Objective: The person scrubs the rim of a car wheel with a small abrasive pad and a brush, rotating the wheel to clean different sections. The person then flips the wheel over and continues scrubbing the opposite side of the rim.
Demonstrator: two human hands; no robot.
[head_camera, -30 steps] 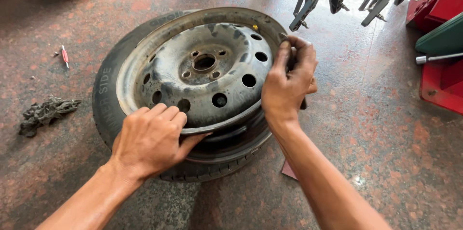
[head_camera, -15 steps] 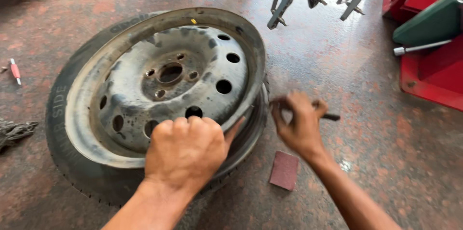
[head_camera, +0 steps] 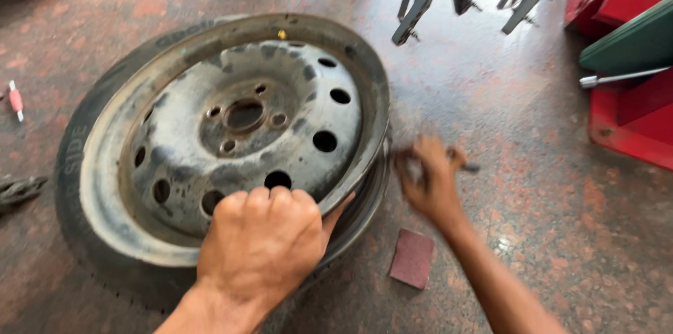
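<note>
While the wheel (head_camera: 238,145) lies flat on the floor (head_camera: 519,152), the left hand (head_camera: 263,243) is closed over its near rim; the blurred right hand (head_camera: 431,180) grips a thin tool (head_camera: 468,166). Steel looks heavy and stiff; the rim edge offers the best grip.

Grey steel rim (head_camera: 238,131), perhaps rust-flecked

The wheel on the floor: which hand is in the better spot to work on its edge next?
Probably the right hand. It grips a thin dark tool right beside the wheel's rim, though blur hides details. The left hand is busy, pressed on the near rim as if steadying it.
</note>
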